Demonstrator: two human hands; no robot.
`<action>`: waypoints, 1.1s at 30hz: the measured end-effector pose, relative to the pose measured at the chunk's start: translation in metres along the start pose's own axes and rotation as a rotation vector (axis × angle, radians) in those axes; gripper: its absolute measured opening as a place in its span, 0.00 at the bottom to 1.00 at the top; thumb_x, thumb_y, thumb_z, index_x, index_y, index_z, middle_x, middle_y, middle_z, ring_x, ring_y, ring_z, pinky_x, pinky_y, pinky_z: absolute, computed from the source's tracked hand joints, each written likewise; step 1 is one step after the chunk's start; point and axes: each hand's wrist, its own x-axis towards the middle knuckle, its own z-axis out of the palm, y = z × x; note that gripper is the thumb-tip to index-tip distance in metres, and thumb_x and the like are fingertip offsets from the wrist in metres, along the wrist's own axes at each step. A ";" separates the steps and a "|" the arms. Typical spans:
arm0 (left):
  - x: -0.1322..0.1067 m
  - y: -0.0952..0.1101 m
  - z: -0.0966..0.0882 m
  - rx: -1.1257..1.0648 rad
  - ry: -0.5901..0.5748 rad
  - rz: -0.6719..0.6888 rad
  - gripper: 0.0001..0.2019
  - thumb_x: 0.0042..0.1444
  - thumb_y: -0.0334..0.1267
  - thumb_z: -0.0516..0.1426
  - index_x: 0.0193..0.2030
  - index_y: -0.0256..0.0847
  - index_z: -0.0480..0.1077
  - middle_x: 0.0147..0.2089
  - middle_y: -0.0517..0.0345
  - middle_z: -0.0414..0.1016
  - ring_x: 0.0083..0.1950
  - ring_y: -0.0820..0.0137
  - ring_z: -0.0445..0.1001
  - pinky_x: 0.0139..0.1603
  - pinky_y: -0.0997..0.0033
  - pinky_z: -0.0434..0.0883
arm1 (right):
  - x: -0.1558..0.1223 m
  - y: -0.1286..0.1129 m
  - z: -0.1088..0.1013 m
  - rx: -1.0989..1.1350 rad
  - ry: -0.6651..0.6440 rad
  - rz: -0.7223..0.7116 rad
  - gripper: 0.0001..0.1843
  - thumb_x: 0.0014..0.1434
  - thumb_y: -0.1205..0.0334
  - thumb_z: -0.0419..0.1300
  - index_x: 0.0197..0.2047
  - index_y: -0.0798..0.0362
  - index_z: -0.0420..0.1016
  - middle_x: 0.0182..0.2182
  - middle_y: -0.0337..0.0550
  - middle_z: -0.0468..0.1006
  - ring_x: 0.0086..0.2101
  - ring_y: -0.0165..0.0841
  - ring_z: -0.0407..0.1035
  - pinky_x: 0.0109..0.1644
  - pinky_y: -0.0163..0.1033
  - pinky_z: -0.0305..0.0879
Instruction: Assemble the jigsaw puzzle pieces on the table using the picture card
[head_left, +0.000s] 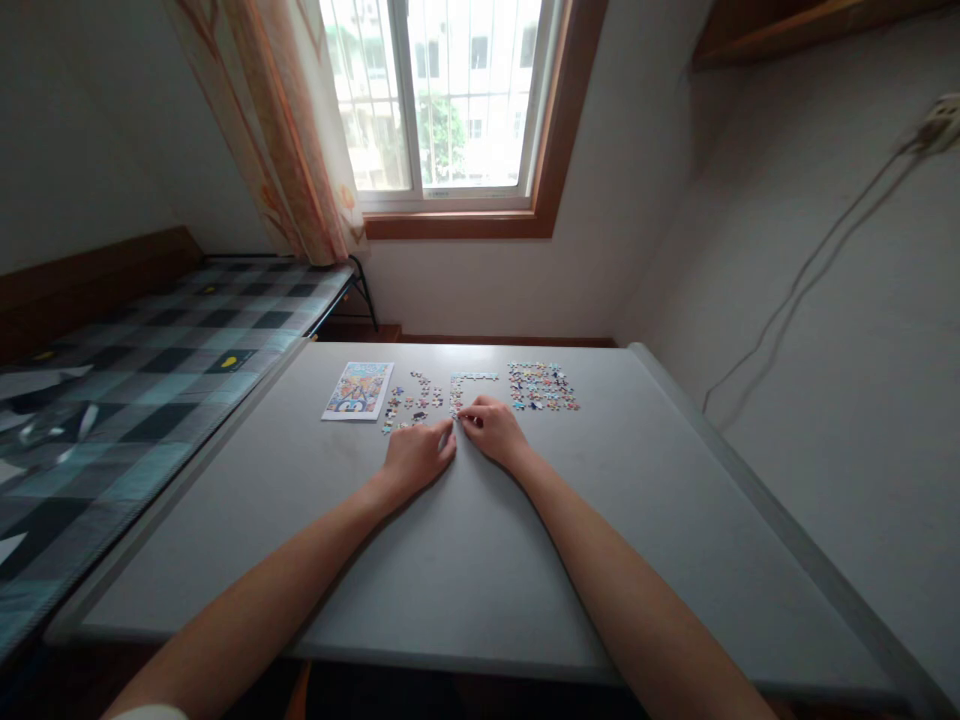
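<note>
An L-shaped strip of joined jigsaw puzzle pieces lies on the table, with one arm along the top and one down the left. My right hand pinches a small puzzle piece at the lower end of the left arm. Close beside it, my left hand has its fingers curled together; what they hold, if anything, is hidden. Loose puzzle pieces are scattered beyond my left hand. On the right, more loose pieces lie spread in rows. A colourful picture sheet lies at the left.
The grey-white table has raised side edges. To the left stands a bed with a checked cover and some plastic or paper on it. A window and curtain are ahead; a cable hangs on the right wall.
</note>
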 end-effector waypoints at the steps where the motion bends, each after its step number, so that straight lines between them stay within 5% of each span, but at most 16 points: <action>1: 0.000 0.000 0.000 0.003 -0.002 0.000 0.19 0.60 0.48 0.45 0.53 0.50 0.69 0.34 0.52 0.78 0.36 0.64 0.76 0.36 0.69 0.66 | 0.000 0.000 0.000 -0.009 -0.003 -0.003 0.10 0.57 0.65 0.57 0.37 0.49 0.80 0.31 0.40 0.74 0.31 0.28 0.66 0.39 0.33 0.59; 33: 0.001 0.007 -0.006 0.039 -0.057 -0.002 0.21 0.61 0.47 0.43 0.57 0.49 0.64 0.34 0.50 0.77 0.35 0.62 0.76 0.38 0.65 0.68 | 0.000 -0.003 -0.001 -0.050 -0.034 0.001 0.11 0.57 0.64 0.56 0.37 0.48 0.81 0.29 0.39 0.73 0.30 0.28 0.66 0.39 0.33 0.58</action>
